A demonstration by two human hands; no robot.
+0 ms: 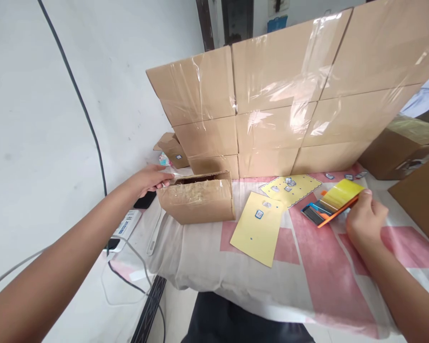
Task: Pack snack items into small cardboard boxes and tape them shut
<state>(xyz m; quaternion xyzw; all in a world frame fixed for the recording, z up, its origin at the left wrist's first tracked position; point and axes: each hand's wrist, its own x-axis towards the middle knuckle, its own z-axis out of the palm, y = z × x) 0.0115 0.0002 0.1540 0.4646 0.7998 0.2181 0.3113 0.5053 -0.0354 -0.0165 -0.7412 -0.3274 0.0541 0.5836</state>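
The small box's (196, 200) contents sit in shadow, and the stickers (289, 183) are too small to read.

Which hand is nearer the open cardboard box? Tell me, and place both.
Left. The left hand rests on the left end of the open cardboard box. The right hand is far to its right, past the yellow sheets, holding a yellow sheet over an orange-edged tool.

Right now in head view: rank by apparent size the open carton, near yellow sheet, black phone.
1. open carton, touched by left hand
2. near yellow sheet, nearly as large
3. black phone, partly hidden
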